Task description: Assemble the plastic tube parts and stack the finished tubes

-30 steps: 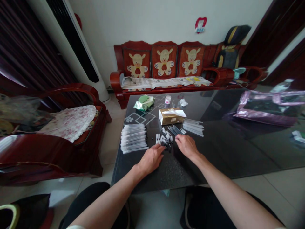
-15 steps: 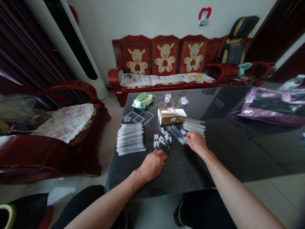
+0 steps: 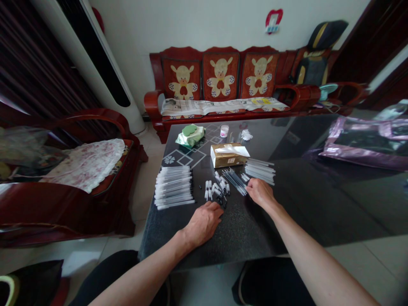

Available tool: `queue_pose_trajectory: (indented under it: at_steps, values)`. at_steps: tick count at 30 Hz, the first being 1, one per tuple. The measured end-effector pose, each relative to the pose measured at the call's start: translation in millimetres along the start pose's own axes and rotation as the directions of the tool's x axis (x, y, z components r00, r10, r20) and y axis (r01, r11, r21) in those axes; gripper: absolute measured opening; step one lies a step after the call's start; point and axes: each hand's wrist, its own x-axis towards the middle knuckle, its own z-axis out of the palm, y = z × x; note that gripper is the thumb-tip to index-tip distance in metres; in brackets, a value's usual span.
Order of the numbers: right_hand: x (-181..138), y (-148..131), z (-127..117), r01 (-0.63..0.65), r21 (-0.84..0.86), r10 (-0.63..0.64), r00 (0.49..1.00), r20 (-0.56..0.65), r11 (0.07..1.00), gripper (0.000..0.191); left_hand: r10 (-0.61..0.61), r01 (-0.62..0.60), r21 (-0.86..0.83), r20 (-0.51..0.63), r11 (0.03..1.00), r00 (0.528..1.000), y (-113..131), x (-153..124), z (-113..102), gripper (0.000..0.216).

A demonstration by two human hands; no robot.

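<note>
My left hand (image 3: 204,221) rests on the dark table (image 3: 287,204), knuckles up and fingers curled under. Its fingertips touch the near edge of a heap of small white and black pen parts (image 3: 218,188). My right hand (image 3: 259,191) lies just right of that heap with its fingers closed. They sit by the near ends of several thin dark refills (image 3: 234,179) and a row of clear pen barrels (image 3: 259,169). What either hand holds is hidden. A neat stack of finished pens (image 3: 174,187) lies to the left.
A brown cardboard box (image 3: 228,155), a green wipes pack (image 3: 190,135), a small white pot (image 3: 225,130) and a crumpled tissue (image 3: 246,135) stand farther back. A pink bag (image 3: 366,142) lies far right. A red armchair (image 3: 79,170) stands at left, a sofa (image 3: 223,85) behind.
My right hand moved right from the small parts to the refills and barrels, then drew back a little. My left hand slid slightly toward me. The view shifted lower.
</note>
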Motion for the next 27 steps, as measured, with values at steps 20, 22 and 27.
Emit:
queue_pose_trajectory:
  at_steps: [20, 22, 27]
  values:
    - [-67.3, -55.2, -13.7, 0.022, 0.839, -0.292, 0.942, 0.165, 0.544, 0.019, -0.42, 0.117, -0.908, -0.069, 0.403, 0.905, -5.9, 6.4, -3.3, 0.038]
    - [-81.6, -68.3, -10.4, 0.001, 0.853, -0.329, 0.923, 0.2, 0.521, 0.018, -0.458, 0.09, -0.969, -0.026, 0.23, 0.888, -7.6, 8.3, -5.2, 0.041]
    - [-90.5, -76.8, -15.7, 0.038, 0.823, -0.39, 0.893, 0.227, 0.567, 0.019, -0.511, 0.081, -0.99, 0.01, 0.116, 0.86, -13.8, 9.1, -10.6, 0.036]
